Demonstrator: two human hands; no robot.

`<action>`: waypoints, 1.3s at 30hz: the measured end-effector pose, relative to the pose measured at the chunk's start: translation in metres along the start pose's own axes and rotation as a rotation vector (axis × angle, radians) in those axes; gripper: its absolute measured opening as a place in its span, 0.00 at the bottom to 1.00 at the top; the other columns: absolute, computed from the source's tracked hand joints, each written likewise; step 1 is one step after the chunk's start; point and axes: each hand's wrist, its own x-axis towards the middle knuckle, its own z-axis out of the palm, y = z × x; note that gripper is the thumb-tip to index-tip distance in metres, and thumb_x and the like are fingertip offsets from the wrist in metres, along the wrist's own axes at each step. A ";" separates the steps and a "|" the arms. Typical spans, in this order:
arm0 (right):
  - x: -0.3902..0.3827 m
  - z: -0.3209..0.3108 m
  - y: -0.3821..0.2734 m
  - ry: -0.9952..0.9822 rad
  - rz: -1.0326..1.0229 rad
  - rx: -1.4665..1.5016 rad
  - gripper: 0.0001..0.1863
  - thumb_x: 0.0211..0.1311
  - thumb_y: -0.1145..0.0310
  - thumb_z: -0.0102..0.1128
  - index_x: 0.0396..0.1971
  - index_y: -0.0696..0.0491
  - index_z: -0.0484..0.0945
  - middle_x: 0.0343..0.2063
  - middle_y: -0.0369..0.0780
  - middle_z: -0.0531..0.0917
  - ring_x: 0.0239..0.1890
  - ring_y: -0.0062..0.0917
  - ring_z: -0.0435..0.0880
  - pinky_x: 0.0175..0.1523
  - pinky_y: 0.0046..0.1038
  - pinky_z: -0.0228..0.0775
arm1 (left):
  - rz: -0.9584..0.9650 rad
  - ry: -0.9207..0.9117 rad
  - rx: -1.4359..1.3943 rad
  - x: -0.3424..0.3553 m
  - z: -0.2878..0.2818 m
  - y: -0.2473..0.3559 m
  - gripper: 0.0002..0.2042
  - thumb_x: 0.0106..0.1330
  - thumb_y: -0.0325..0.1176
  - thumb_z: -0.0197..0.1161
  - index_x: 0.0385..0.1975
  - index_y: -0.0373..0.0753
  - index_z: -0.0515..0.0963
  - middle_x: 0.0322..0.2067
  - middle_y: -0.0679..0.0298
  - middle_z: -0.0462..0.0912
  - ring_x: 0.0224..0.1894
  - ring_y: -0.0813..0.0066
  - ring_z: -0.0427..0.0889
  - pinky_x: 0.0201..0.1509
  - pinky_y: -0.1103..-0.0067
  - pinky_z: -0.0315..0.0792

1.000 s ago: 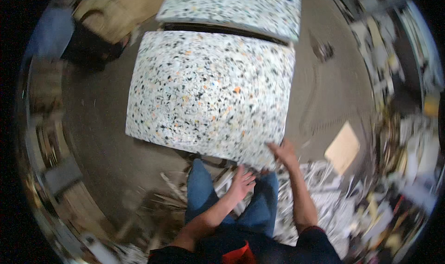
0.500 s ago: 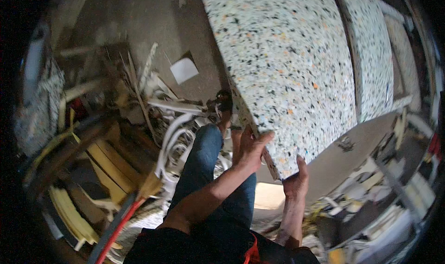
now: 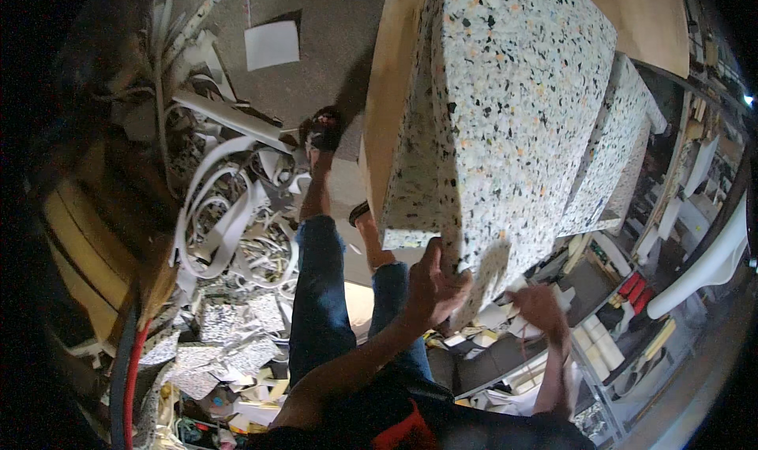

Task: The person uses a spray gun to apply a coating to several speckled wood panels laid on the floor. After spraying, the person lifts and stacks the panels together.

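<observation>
A thick speckled foam slab (image 3: 513, 118), white with black, orange and green flecks, slants up in front of me. My left hand (image 3: 436, 290) grips its near left edge, with thumb and fingers around the corner. Just right of the slab's near end is my right hand (image 3: 541, 308), its fingers curled in. It looks apart from the foam, and whatever is inside those fingers is hidden. Left of the slab, another speckled foam piece (image 3: 410, 181) lies against a tan board (image 3: 391, 87). More speckled foam (image 3: 604, 150) stands beyond its right side.
White foam strips (image 3: 213, 205) and offcuts (image 3: 229, 331) are heaped on the floor at left. A white sheet (image 3: 272, 45) lies farther off. Yellow foam (image 3: 87, 245) and a red-edged bar (image 3: 136, 379) stand at far left. Racks with scraps (image 3: 600, 339) line the right.
The slab has tilted more upright, and my view has swung right. My right hand has come away from the slab's corner and curled up. My left hand stays on the edge.
</observation>
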 end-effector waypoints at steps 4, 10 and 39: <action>0.107 -0.086 -0.016 0.875 -0.412 -0.033 0.36 0.66 0.53 0.61 0.66 0.60 0.66 0.61 0.58 0.73 0.65 0.53 0.70 0.69 0.45 0.60 | 0.096 0.079 0.272 0.012 -0.008 -0.013 0.29 0.58 0.35 0.70 0.55 0.31 0.66 0.42 0.47 0.80 0.44 0.51 0.83 0.51 0.63 0.78; 0.247 -0.095 -0.061 1.038 -0.718 -0.118 0.41 0.70 0.40 0.47 0.74 0.50 0.55 0.74 0.55 0.52 0.76 0.58 0.45 0.71 0.65 0.35 | 0.283 0.112 0.276 0.042 -0.033 -0.054 0.30 0.57 0.35 0.71 0.56 0.30 0.67 0.46 0.45 0.81 0.48 0.56 0.83 0.53 0.66 0.78; 0.306 -0.056 -0.061 1.344 -0.609 -0.271 0.40 0.69 0.35 0.42 0.73 0.45 0.60 0.72 0.57 0.55 0.73 0.63 0.49 0.69 0.70 0.35 | 0.107 0.454 -0.392 0.024 -0.029 -0.164 0.35 0.56 0.34 0.78 0.60 0.36 0.64 0.45 0.55 0.83 0.49 0.66 0.83 0.52 0.73 0.79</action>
